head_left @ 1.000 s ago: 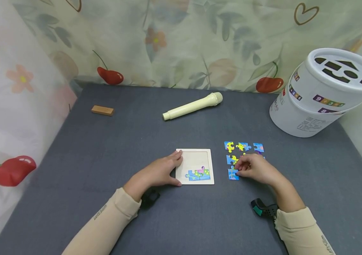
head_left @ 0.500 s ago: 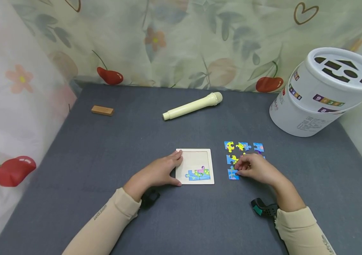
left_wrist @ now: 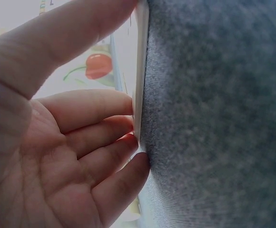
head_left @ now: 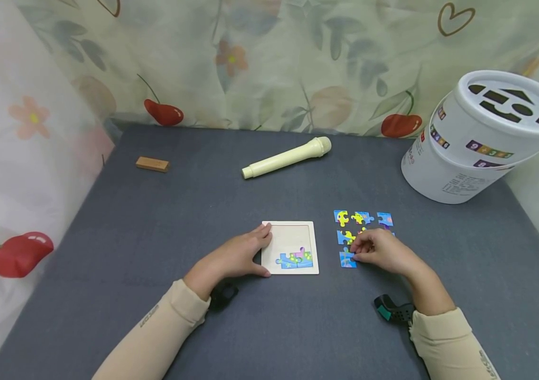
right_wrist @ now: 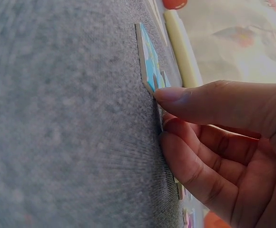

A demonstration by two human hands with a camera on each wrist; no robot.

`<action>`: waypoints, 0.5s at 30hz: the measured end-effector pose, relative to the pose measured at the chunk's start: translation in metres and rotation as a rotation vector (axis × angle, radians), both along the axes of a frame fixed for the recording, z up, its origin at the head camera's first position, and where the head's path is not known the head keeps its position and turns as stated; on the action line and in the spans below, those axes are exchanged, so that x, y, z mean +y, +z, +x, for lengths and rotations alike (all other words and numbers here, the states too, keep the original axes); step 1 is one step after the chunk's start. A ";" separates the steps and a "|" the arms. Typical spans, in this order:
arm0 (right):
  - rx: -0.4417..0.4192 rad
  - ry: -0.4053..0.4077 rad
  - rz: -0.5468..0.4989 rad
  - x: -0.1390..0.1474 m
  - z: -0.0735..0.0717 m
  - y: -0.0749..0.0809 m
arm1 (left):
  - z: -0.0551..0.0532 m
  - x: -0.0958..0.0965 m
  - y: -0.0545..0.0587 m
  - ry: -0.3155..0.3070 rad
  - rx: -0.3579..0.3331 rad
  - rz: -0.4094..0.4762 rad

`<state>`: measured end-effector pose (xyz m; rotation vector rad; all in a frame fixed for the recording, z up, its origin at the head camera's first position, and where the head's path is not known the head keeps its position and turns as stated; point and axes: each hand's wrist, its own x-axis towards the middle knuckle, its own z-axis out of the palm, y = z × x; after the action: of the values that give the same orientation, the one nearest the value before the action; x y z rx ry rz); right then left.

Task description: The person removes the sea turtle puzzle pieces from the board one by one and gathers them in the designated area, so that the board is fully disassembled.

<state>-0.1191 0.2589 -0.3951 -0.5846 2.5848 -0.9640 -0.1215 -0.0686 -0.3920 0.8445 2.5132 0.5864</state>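
Note:
My left hand point(head_left: 241, 253) rests at the left side of a square wooden puzzle board point(head_left: 288, 237). Its fingertips touch the far left corner and the thumb lies at the near left corner. Two joined puzzle pieces point(head_left: 295, 260) sit in the board's near right part. To the right of the board, my right hand point(head_left: 383, 250) is low over loose pieces. In the right wrist view its thumb tip meets the edge of a blue puzzle piece point(right_wrist: 148, 59) lying on the cloth; the index fingertip is apart from the thumb, with the other fingers bent. The palm hides several pieces behind it.
More loose pieces point(head_left: 363, 217) lie just beyond the right hand. Farther back are a cream toy microphone point(head_left: 288, 158) and a small wooden block point(head_left: 153, 164). A large white bucket point(head_left: 459, 174) with a shape-slotted lid stands at the back right. Floral curtains border the dark tabletop point(head_left: 193, 200).

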 end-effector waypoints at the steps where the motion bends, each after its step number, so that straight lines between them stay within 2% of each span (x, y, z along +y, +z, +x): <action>1: 0.000 -0.003 0.002 0.000 0.000 0.000 | 0.000 0.000 0.000 0.001 0.000 0.002; 9: 0.024 -0.008 0.040 0.001 -0.002 0.001 | 0.000 0.002 -0.001 -0.006 0.000 -0.006; 15: 0.033 -0.024 0.066 -0.011 -0.011 0.007 | 0.002 0.005 0.003 -0.008 0.038 -0.011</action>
<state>-0.1300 0.2479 -0.3881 -0.5576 2.6477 -0.8806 -0.1191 -0.0637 -0.3889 0.8696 2.5438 0.5585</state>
